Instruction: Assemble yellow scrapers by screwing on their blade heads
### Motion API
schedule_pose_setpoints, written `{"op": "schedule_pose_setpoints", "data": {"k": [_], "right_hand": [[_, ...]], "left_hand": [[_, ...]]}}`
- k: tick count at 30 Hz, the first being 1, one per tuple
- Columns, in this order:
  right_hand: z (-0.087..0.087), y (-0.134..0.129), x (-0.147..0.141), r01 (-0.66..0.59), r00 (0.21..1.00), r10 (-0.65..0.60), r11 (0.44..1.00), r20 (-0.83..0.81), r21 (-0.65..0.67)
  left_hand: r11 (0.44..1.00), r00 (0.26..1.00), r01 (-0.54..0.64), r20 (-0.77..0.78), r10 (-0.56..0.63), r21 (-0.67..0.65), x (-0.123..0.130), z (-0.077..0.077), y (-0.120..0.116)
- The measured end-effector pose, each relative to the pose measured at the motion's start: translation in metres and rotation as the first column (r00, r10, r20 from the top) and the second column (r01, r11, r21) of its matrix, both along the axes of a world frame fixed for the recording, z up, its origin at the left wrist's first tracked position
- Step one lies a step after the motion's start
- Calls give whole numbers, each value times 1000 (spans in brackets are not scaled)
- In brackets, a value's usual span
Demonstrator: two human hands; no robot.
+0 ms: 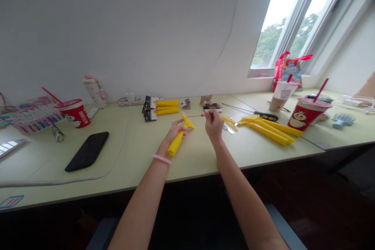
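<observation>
Both forearms reached forward over the table (137, 164). The left hand (173, 132) had its fingers wrapped around the yellow scraper (176, 143), handle end toward the body. The right hand (214, 125), curled nearly into a fist, gripped a thin rod (202, 115) (red near the fingers) pointing toward the scraper's head.

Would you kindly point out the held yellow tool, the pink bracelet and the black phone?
Yellow tool (177, 141), head view: on its handle.
Pink bracelet (161, 159), head view: on its coils.
Black phone (87, 151), head view: on its upper face.
</observation>
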State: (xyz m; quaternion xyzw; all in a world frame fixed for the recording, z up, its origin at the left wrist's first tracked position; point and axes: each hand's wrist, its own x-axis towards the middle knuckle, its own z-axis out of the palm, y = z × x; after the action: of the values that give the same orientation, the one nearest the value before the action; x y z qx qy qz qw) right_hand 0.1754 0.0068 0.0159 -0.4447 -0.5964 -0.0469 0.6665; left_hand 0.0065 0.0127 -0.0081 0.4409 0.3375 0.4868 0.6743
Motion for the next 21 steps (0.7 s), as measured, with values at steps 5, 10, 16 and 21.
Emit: {"op": "schedule_pose_setpoints", "data": {"k": [5, 10, 16, 21], "right_hand": [[0, -1, -1, -25, 1000, 25, 1000, 13, 1], [0, -2, -2, -40, 999, 40, 999, 9, -33], [1, -2, -4, -61, 998, 61, 996, 4, -59], [1, -3, -3, -75, 997, 75, 991, -2, -114]], "left_hand": [[1000, 1000, -28, -2, 28, 1, 0, 0, 0], [999, 999, -33, 0, 33, -5, 0, 1, -1], [999, 999, -42, -11, 42, -12, 1, 2, -1], [999, 999, -48, -23, 48, -7, 1, 3, -3]]}}
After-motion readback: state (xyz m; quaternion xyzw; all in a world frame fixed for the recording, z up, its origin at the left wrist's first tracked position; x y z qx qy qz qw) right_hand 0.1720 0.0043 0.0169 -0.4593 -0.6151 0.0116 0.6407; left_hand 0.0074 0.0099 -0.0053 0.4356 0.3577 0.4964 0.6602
